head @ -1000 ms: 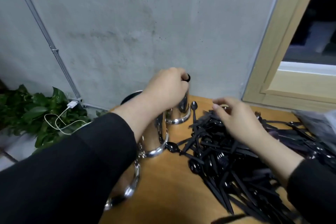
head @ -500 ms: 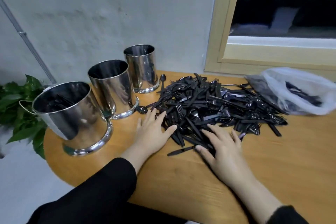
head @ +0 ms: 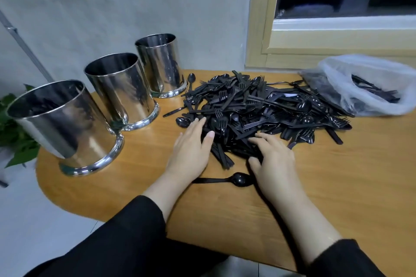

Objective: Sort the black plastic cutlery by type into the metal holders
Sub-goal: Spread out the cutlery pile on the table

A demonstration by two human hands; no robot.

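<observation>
Where the wooden tabletop (head: 337, 186) curved off at its left end, a leafy green plant (head: 13, 132) showed below the edge, and a thin metal conduit (head: 24, 47) ran slantwise down the grey wall. Three shiny metal holders stood upright in a diagonal row: the nearest holder (head: 65, 123) largest in view, the middle holder (head: 121, 90) just behind it, the far holder (head: 161, 65) close to the wall. A lone black spoon (head: 191, 78) lay beside the far holder's base. The left hand (head: 191, 148) rested flat, fingers spread, on the near left edge of the heap of black plastic cutlery (head: 258, 108), forks, spoons and knives tangled together. A single spoon (head: 238, 179) lay loose between the two wrists. The right hand (head: 274, 162) pressed down with relaxed fingers on the heap's near edge, pinching nothing. Farther right, a translucent plastic bag (head: 369, 83) with more cutlery inside touched the heap, beneath a pale window frame (head: 261, 29).
</observation>
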